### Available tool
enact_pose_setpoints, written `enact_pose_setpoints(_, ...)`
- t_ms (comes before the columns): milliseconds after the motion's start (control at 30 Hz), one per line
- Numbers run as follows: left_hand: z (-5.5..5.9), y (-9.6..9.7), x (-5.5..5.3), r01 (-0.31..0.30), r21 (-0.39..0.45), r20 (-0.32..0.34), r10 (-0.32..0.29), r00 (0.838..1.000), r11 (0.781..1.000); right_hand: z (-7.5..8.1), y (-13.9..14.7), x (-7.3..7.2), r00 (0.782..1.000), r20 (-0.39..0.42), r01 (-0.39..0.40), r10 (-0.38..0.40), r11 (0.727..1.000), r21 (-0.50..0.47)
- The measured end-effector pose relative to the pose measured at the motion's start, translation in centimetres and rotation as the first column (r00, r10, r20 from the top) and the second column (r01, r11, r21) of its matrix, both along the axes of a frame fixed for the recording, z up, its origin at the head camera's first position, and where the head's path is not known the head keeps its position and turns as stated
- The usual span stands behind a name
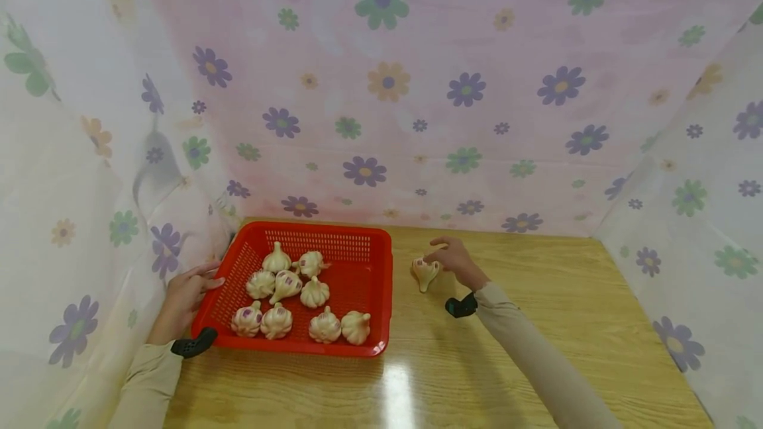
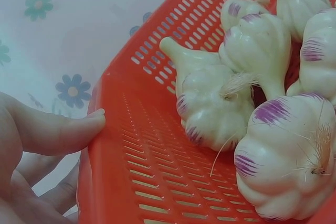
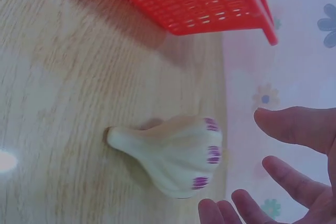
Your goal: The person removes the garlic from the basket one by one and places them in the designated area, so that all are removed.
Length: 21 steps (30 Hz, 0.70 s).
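Observation:
A red plastic basket (image 1: 386,296) with slotted sides holds several white garlic bulbs (image 1: 314,292) streaked with purple. My left hand (image 1: 186,296) grips its left rim; in the left wrist view the thumb (image 2: 68,132) lies on the rim and the fingers are outside the wall. To the right of the basket, one garlic bulb (image 3: 173,156) lies on its side on the table, its stem pointing toward me. Just past its root end is my right hand (image 1: 456,263), thumb and fingers spread apart with nothing between them.
The wooden table (image 1: 554,296) extends to the right of the basket. Flower-printed sheets (image 1: 387,144) hang along the back and both sides, close by the basket's left end. Light glares off the table (image 1: 398,396) near the front.

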<state>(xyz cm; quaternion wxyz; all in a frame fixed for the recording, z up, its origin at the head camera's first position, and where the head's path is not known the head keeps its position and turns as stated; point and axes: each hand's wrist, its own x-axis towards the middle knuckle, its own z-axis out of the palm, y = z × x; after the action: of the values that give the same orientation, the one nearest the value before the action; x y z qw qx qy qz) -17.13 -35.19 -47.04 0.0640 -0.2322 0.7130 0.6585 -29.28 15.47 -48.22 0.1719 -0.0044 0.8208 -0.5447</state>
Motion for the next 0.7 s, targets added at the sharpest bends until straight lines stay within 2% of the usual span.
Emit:
enact_pose_setpoints(267, -0.1, -0.1, 0.1, -0.011, -0.018, 0.007, 0.011, 1.000, 1.000, 1.8, -0.8, 0.2, 0.998, -0.013, -0.066, 0.066, 0.997, -0.035)
enact_pose_setpoints(433, -0.1, -0.1, 0.1, -0.010, -0.018, 0.000, 0.010, 1.000, 1.000, 3.6, -1.9, 1.0, 0.993, -0.015, -0.121, 0.120, 0.991, -0.051)
enact_pose_setpoints(700, 0.0, 0.0, 0.0, -0.009, -0.004, -0.006, 0.009, 1.000, 1.000, 4.5, -3.4, 1.4, 0.981, -0.028, -0.192, 0.191, 0.980, -0.056)
